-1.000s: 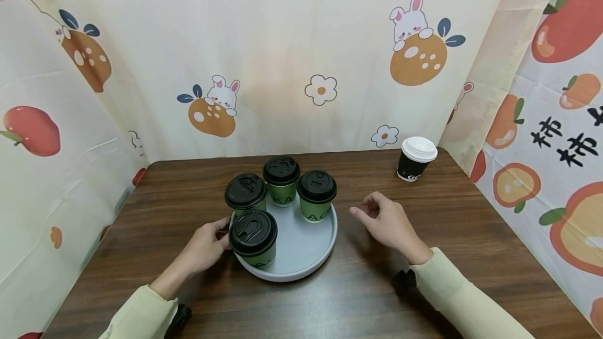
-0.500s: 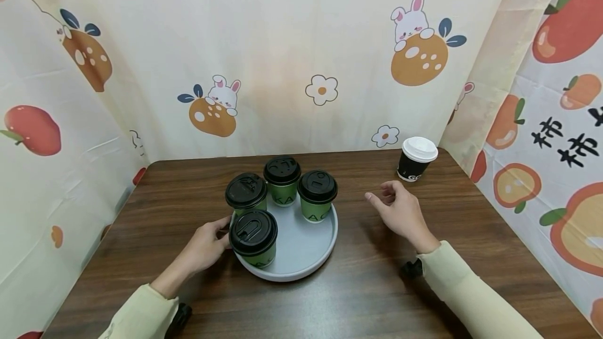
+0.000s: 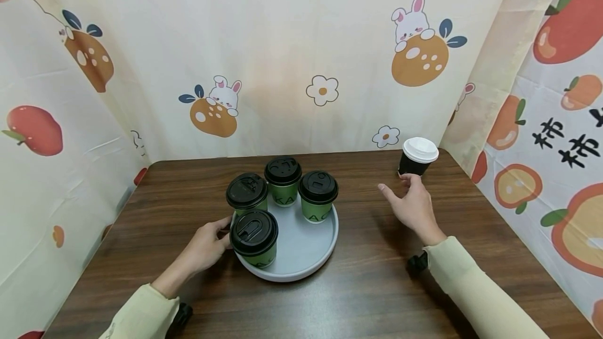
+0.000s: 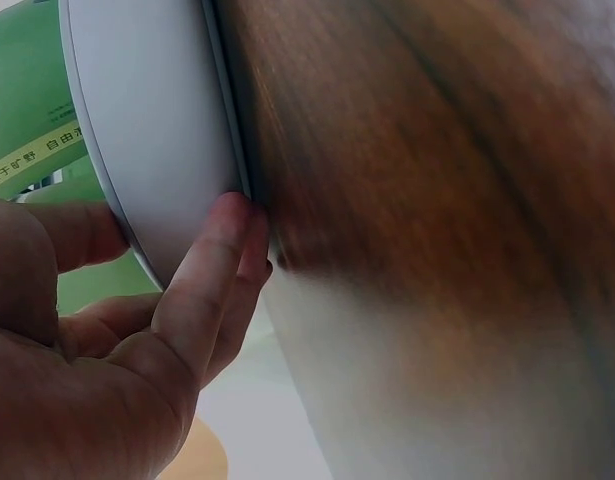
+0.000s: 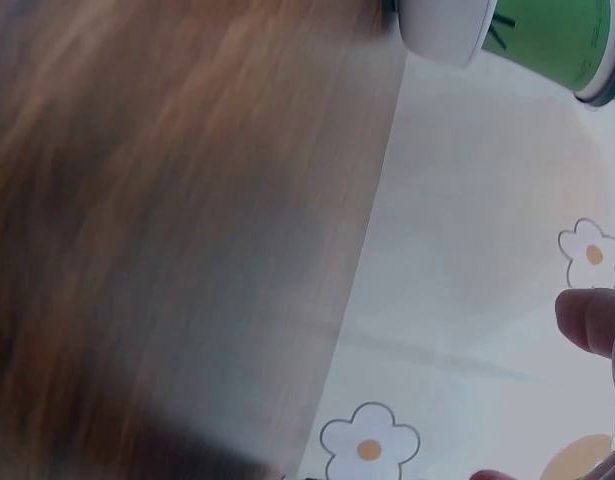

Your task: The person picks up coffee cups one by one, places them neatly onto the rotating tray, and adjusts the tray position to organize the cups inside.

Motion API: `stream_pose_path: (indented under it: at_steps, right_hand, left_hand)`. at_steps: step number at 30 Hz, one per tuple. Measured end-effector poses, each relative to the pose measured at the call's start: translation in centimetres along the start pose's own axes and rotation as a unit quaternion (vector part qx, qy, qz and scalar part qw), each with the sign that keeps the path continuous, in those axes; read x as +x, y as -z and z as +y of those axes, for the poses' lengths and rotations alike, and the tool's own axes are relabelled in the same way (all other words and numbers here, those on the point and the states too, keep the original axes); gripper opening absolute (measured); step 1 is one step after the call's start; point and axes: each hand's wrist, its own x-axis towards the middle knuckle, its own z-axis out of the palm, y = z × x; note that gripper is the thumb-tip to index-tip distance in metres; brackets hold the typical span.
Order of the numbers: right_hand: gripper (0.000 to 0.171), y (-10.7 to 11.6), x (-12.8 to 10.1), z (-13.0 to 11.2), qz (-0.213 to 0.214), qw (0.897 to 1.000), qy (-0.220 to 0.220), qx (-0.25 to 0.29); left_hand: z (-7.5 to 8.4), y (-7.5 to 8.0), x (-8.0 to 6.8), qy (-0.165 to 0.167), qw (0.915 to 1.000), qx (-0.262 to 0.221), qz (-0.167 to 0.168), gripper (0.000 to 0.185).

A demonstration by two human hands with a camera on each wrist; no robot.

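A round pale grey tray [image 3: 301,255] holds several green paper cups with black lids, the nearest cup [image 3: 256,239] at its front left. My left hand [image 3: 205,245] grips the tray's left edge. In the left wrist view, its fingers [image 4: 202,285] press the outer wall [image 4: 152,120], with another digit at the rim. On the right, my right hand [image 3: 414,208] reaches forward with thumb and fingers apart, nothing between them. Just beyond its fingertips stands a black paper cup [image 3: 413,165] with a white lid; the hand hides its lower part. Whether they touch cannot be told.
The brown wooden table [image 3: 339,297] ends at a printed curtain [image 3: 282,41] behind it. More printed cloth [image 3: 532,213] hangs along the right side and the left side.
My right hand has moved right and forward, from beside the tray to the white-lidded cup. My left hand, the tray and the green cups have stayed in place.
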Motion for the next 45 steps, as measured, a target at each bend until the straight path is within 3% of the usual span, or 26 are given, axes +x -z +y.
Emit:
stream_pose_path:
  at_steps: [19, 28, 37, 45]
  right_hand:
    - [0.082, 0.5, 2.4, 2.1, 0.119, 0.992, -0.036, 0.023]
    - [0.086, 0.9, 3.6, 2.9, 0.127, 0.990, -0.061, 0.027]
    - [0.100, 1.1, 4.4, 3.7, 0.099, 0.990, -0.101, 0.021]
    - [0.103, 1.2, 5.2, 4.1, 0.099, 0.989, -0.109, 0.020]
  left_hand:
    - [-0.2, 0.2, -0.1, 0.004, 1.0000, 0.003, 0.000, 0.058]
    - [-0.1, 0.2, -0.1, 0.005, 1.0000, -0.006, 0.000, 0.057]
    - [0.0, 0.3, -0.1, 0.014, 0.9999, -0.005, -0.001, 0.058]
    - [0.1, 0.2, -0.1, 0.016, 0.9999, 0.000, 0.000, 0.057]
